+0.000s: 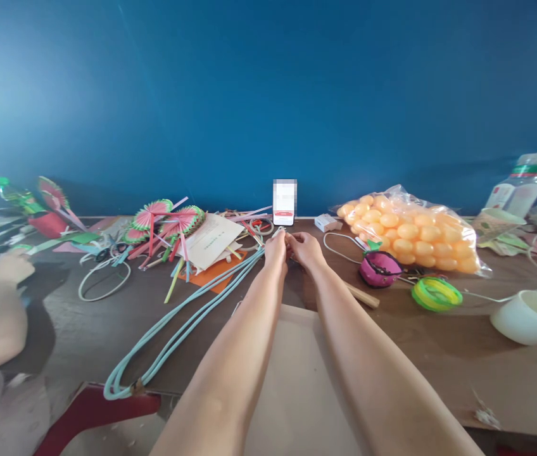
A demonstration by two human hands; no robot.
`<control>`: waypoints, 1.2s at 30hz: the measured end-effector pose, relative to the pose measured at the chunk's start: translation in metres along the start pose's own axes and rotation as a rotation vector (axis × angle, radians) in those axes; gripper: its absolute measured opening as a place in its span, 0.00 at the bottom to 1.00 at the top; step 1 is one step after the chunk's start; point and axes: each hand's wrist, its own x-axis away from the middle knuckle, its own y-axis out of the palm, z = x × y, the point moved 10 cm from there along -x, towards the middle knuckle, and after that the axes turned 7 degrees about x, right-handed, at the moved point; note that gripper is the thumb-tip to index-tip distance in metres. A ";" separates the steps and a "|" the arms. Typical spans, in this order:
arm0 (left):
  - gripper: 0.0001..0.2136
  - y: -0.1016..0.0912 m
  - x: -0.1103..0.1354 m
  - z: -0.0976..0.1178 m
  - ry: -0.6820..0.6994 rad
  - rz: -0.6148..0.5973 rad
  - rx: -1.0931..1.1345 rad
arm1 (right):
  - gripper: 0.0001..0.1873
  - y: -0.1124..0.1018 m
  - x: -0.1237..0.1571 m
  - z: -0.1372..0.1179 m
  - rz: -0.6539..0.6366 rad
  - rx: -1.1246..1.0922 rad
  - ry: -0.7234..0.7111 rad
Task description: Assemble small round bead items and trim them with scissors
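Both of my hands are together at the middle of the table, just in front of a propped-up phone [283, 206]. My left hand [275, 251] is closed, and a looped bundle of light blue cords [187, 323] runs up to it from the table's front edge. My right hand [306, 249] is closed in a pinch close beside it. What lies between the fingertips is small and mostly hidden by the hands. A wooden stick [362, 296] lies to the right, partly behind my right forearm.
Left: paper fans [180, 221], a printed paper [212, 239], scissors [104, 252] and another person's blurred arm [0, 304]. Right: a bag of orange balls [411, 234], a purple cup-like piece [379, 268], a yellow-green coil [436, 294], a white cup [515, 320] and a bottle [518, 187]. A blue wall [268, 95] rises behind.
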 end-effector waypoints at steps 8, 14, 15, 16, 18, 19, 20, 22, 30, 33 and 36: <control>0.05 0.000 -0.001 0.000 0.008 0.003 0.013 | 0.13 -0.001 0.001 -0.002 0.002 0.010 -0.016; 0.05 0.001 -0.001 -0.001 -0.006 -0.006 0.023 | 0.13 -0.002 0.002 -0.003 0.002 0.011 -0.014; 0.05 0.000 0.000 -0.001 -0.008 -0.001 0.020 | 0.13 -0.001 0.001 -0.003 0.002 0.011 -0.015; 0.05 0.000 0.000 -0.001 -0.008 0.003 0.015 | 0.14 -0.001 0.001 -0.002 0.003 0.011 -0.016; 0.05 0.000 0.002 0.000 -0.006 0.005 0.004 | 0.14 -0.001 0.000 -0.002 0.005 0.009 -0.017; 0.05 0.000 0.002 0.001 -0.004 0.001 -0.002 | 0.14 -0.001 0.000 -0.001 0.006 0.008 -0.017; 0.05 0.001 0.002 0.002 0.000 -0.004 -0.007 | 0.14 -0.001 -0.001 -0.001 0.006 0.008 -0.017; 0.05 0.002 0.003 0.002 0.006 -0.014 -0.015 | 0.14 -0.001 -0.001 -0.001 0.009 0.007 -0.018; 0.06 -0.001 -0.001 -0.002 -0.003 0.009 0.008 | 0.14 -0.003 0.004 -0.004 0.001 0.011 -0.005; 0.07 -0.001 -0.003 -0.002 -0.002 0.004 0.011 | 0.13 -0.003 0.005 -0.005 -0.001 0.012 -0.006; 0.07 -0.001 -0.001 -0.001 -0.010 0.014 0.014 | 0.13 -0.002 0.004 -0.004 -0.001 0.016 -0.009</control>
